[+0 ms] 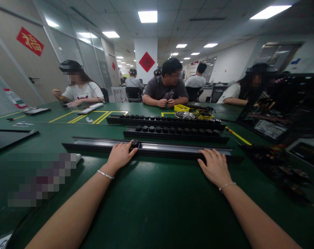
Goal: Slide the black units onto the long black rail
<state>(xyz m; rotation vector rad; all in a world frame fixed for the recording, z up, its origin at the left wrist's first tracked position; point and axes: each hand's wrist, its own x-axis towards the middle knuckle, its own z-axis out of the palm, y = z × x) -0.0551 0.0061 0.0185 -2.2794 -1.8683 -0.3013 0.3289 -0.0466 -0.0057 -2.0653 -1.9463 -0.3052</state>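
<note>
A long black channel rail (169, 149) with a shiny inner strip lies crosswise on the green table. My left hand (122, 155) is closed around a small round black socket module (135, 143) seated in that channel, thumb at its right side. Toward the rail's right end, my right hand (215, 165) lies over the near edge with fingers spread, fingertips reaching into the channel. Behind it, a second rail (177, 135) carries a row of similar round modules (159, 129). Farther back is a third filled rail (167, 120).
A yellow bin (181, 108) and a metal bowl (185, 115) stand behind the rails. Dark wired parts (281, 169) are heaped at right, near a dark rack (273, 103). A black panel (8, 138) lies at left. Co-workers sit across the table (146, 207).
</note>
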